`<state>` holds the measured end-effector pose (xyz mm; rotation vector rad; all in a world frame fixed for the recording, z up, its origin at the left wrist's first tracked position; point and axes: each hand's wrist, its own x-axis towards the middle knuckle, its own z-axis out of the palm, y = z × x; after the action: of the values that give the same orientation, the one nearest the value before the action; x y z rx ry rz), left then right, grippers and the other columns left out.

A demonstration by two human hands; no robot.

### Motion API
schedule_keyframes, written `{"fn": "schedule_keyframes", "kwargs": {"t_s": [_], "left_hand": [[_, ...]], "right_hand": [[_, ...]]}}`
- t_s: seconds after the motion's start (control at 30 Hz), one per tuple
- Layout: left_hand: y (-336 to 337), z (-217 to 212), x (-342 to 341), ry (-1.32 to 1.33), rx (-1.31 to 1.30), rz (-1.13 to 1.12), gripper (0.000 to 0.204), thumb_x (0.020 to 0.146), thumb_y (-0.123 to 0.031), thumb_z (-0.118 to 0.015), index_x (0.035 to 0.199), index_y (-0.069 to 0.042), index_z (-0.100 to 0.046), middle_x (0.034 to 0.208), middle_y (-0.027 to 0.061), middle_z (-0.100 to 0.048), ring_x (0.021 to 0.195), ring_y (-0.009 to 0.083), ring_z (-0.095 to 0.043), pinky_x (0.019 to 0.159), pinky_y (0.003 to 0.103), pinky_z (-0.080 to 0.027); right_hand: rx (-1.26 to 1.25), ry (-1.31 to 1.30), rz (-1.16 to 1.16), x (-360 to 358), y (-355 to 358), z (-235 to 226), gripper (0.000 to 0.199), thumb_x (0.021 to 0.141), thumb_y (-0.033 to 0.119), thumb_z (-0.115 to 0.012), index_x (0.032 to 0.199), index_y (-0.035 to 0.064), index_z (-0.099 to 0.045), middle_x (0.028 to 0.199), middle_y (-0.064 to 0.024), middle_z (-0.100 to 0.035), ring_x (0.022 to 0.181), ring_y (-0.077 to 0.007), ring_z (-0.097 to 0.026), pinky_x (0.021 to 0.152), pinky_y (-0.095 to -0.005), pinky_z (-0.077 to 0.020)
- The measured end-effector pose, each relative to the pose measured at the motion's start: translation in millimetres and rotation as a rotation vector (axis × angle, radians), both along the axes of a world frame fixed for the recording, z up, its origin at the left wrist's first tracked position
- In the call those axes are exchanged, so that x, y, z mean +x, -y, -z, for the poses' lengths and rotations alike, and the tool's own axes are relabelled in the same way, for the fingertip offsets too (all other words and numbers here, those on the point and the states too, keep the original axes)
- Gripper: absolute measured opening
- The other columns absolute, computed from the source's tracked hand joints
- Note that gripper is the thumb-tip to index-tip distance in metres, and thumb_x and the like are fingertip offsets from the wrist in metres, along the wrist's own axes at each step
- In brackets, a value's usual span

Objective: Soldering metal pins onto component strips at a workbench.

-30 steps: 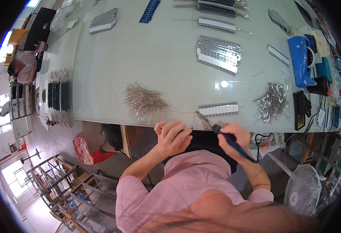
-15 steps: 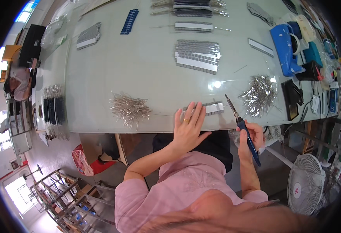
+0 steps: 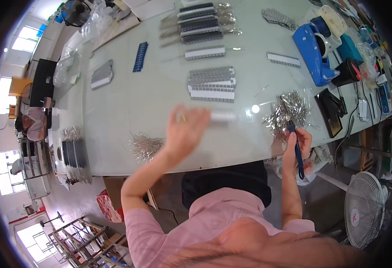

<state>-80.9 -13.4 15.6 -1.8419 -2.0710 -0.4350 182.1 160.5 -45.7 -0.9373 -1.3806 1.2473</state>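
Observation:
My left hand [image 3: 188,130], smeared by motion, is lifted over the table with its fingers around the near end of a grey-and-white segmented strip [image 3: 223,116]. The strip is blurred too, and the finger grip shows only roughly. In my right hand [image 3: 299,144] is a blue-handled soldering iron [image 3: 299,154], its metal tip pointing away from me over a heap of thin silvery wire pieces [image 3: 290,109]. A second wire heap [image 3: 146,146] lies beside my left forearm. Just beyond my left hand lies a stack of similar grey-and-white strips [image 3: 212,85].
Strips with wires at both ends [image 3: 200,24] are piled farther back. A blue tape dispenser [image 3: 311,53] and a black stand [image 3: 329,114] stand at right. A dark wired bundle [image 3: 74,154] sits left. A fan [image 3: 364,210] is beside my right arm.
My left hand has risen from the table and moved left and away from me with the strip. My right hand has brought the soldering iron's tip over the right wire heap. The view has shifted.

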Motion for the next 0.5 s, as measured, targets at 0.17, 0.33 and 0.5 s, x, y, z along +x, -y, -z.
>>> {"fn": "schedule_keyframes", "kwargs": {"t_s": [0.17, 0.33, 0.5], "left_hand": [[-92, 10, -118, -0.011, 0.215, -0.058, 0.024, 0.083, -0.012, -0.064, 0.106, -0.013, -0.067, 0.103, -0.0009, -0.066, 0.094, 0.0199, -0.061, 0.095, 0.041, -0.04], [-137, 38, -156, -0.056, 0.204, -0.025, 0.02, 0.085, -0.015, -0.064, 0.104, -0.013, -0.068, 0.104, -0.0014, -0.066, 0.097, 0.0192, -0.06, 0.095, 0.04, -0.04], [-122, 38, -145, -0.039, 0.123, -0.014, 0.026, 0.087, -0.018, -0.062, 0.112, -0.014, -0.067, 0.116, 0.0038, -0.063, 0.106, 0.0222, -0.057, 0.097, 0.041, -0.038]], "right_hand": [[0.071, 0.042, -0.05, 0, 0, 25, 0.02, 0.09, 0.002, -0.06, 0.109, 0.0007, -0.052, 0.104, -0.0104, -0.062, 0.083, -0.0134, -0.062, 0.076, -0.0243, -0.0502], [0.138, 0.167, -0.062, 3, -2, 39, 0.02, 0.088, 0.0, -0.062, 0.106, -0.0001, -0.053, 0.105, -0.0115, -0.062, 0.083, -0.0121, -0.062, 0.078, -0.0239, -0.0505], [0.177, 0.138, -0.049, -2, -3, 31, 0.019, 0.082, 0.002, -0.069, 0.097, -0.0017, -0.058, 0.089, -0.0077, -0.059, 0.084, -0.0133, -0.059, 0.087, -0.0297, -0.0488]]}}
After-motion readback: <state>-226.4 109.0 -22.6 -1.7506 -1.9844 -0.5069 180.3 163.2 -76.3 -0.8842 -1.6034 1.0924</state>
